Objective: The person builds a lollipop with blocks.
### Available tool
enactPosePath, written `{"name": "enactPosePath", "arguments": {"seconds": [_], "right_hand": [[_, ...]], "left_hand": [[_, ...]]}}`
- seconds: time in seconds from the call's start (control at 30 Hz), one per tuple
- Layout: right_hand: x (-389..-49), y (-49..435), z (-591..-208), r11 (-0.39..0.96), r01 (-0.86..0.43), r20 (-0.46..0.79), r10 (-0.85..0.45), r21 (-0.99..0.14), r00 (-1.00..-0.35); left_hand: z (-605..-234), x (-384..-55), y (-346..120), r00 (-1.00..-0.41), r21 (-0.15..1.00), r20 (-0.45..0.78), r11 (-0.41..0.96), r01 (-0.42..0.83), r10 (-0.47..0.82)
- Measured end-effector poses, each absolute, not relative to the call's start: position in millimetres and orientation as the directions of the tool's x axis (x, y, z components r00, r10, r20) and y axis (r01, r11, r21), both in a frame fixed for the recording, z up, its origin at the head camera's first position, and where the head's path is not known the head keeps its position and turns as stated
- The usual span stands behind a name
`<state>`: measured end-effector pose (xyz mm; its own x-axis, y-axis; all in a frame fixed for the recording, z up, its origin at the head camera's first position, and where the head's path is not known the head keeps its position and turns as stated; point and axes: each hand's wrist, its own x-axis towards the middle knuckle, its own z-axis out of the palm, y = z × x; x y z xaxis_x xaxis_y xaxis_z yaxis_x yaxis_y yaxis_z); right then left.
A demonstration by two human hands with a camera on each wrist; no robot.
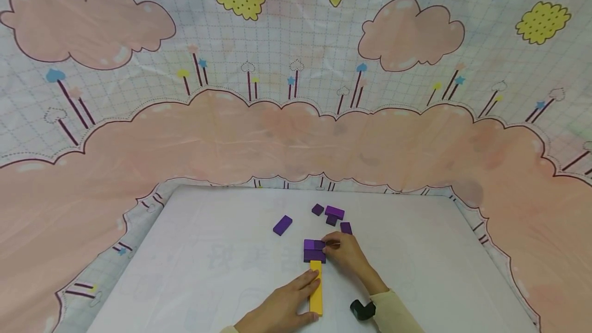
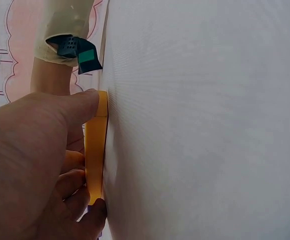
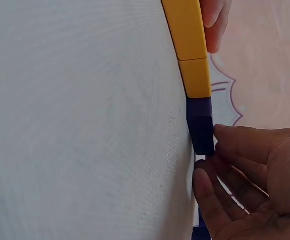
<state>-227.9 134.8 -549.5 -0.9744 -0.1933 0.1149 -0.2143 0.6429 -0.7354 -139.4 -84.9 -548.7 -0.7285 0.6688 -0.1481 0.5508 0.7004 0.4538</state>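
Note:
In the head view my left hand (image 1: 289, 302) rests along a strip of yellow blocks (image 1: 316, 292), its thumb at the near end and its fingertips on the strip's left side and top. A seam crosses the yellow in the right wrist view. Purple blocks (image 1: 314, 256) stand against the strip's far end in a compact group. At that group's far right corner, my right hand (image 1: 347, 253) pinches a small dark purple block (image 1: 319, 245) between thumb and fingers. The right wrist view has the thumb touching the side of a purple block (image 3: 201, 130).
Beyond the hands lie loose purple pieces: an oblong block (image 1: 282, 225) to the left, a small cube (image 1: 317, 209), a stacked-looking pair (image 1: 335, 213), and another block (image 1: 346, 227) beside the right hand. They sit on a white tabletop (image 1: 208, 245). A black wrist device (image 1: 363, 310) is at the right sleeve.

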Motion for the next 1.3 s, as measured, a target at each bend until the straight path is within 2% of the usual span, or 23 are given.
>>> {"name": "enactPosePath", "arguments": {"seconds": [0.3, 0.6, 0.87, 1.3], "right_hand": [[-228.9, 135.5, -547.7, 0.647, -0.176, 0.081, -0.174, -0.742, -0.981], [-226.1, 141.6, -528.0, 0.617, -0.164, 0.119, -0.113, -0.770, -0.986], [-226.6, 150.7, -512.5, 0.627, -0.231, 0.201, -0.119, -0.744, -0.972], [-223.4, 165.3, -484.9, 0.588, -0.287, 0.249, -0.146, -0.757, -0.957]], "left_hand": [[-549.3, -141.1, -82.6, -0.732, 0.459, -0.158, 0.706, 0.539, 0.662], [-549.3, -141.7, -84.0, -0.729, 0.449, -0.126, 0.694, 0.563, 0.673], [-551.2, -143.3, -81.5, -0.734, 0.444, -0.127, 0.700, 0.560, 0.668], [-549.2, -144.0, -77.8, -0.742, 0.447, -0.143, 0.712, 0.542, 0.655]]}}
